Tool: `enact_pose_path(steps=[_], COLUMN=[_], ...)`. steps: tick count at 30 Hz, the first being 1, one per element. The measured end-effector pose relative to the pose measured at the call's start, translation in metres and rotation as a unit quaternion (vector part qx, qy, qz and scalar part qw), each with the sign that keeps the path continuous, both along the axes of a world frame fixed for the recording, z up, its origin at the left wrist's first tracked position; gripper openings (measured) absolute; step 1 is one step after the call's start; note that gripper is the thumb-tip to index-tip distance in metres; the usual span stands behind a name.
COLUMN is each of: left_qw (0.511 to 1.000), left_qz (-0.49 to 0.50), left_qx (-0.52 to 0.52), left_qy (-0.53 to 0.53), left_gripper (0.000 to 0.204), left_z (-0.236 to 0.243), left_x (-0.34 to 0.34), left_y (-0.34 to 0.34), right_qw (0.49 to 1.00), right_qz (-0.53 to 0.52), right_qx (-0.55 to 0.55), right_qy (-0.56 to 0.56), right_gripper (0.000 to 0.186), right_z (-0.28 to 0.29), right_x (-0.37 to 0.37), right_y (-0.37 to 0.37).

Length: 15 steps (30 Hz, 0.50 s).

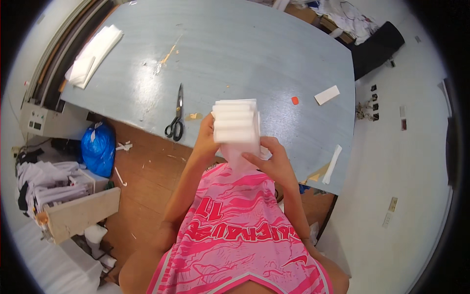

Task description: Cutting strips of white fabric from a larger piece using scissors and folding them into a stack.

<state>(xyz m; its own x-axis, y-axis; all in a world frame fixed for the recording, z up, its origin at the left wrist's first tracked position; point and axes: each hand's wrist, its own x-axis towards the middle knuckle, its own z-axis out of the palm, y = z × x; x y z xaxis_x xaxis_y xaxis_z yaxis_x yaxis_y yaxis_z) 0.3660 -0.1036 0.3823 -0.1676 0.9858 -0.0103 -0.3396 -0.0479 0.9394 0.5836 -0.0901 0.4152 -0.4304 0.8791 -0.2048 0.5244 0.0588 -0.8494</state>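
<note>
Between my hands, just past the near table edge, is a bundle of white folded sheets [236, 122], its layers stacked in ridges; paper or thin fabric, I cannot tell which. My left hand [207, 137] grips its left side, the fingers partly hidden behind it. On the lower right side, my right hand [272, 158] pinches the bundle between thumb and fingers. Black-handled scissors [177, 115] lie to the left of my left hand, blades pointing away. A small red-orange piece [294, 100] rests on the table to the right of the bundle.
The grey-blue table [220, 54] has worn patches. More white folded sheets [95, 56] lie far left; a white card [327, 95] and a white strip [332, 164] lie on the right. A blue plastic bag [98, 149] and a wooden crate [81, 210] stand on the left floor.
</note>
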Motion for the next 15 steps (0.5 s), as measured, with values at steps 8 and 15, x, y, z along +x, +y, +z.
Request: enact_pose_path(steps=[8,15], left_qw=[0.958,0.962], left_qz=[-0.033,0.03], left_qx=[-0.045,-0.051], left_qy=[-0.282,-0.266], left_gripper=[0.042,0.038], left_z=[0.03,0.08], left_x=[0.013,0.009], left_y=[0.046,0.051], right_qw=[0.972,0.966], right_qz=[0.0,0.145], right_qx=[0.191,-0.115], right_qy=[0.136,0.183], right_gripper=[0.081,0.063], right_z=[0.026,0.058], right_x=[0.004,-0.014], right_y=[0.058,0.094])
